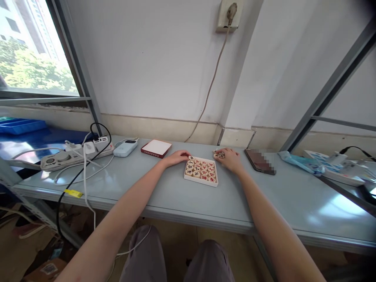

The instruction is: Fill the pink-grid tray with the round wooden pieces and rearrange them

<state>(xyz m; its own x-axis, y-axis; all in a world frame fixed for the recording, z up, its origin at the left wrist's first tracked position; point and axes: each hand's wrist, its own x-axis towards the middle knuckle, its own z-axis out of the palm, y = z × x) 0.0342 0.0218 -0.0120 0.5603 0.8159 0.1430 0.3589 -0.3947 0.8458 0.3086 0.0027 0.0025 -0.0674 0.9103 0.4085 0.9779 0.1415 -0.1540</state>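
A shallow white box (201,181) stands on the grey table, holding rows of round wooden Chinese chess pieces (204,168) with red and black characters. My left hand (178,157) is at the box's back left corner, its fingers closed at a black-marked Chinese chess piece (191,158) there. To the right of the box, my right hand (230,159) rests low over the table. Its fingers curl around a few more Chinese chess pieces (219,155), partly covering them.
A red box lid with a white top (156,148) lies back left. Farther left are a pale blue device (125,148) and a power strip (76,156) with tangled cables. A dark phone (260,161) lies right of my right hand, with a blue plastic packet (302,163) beyond.
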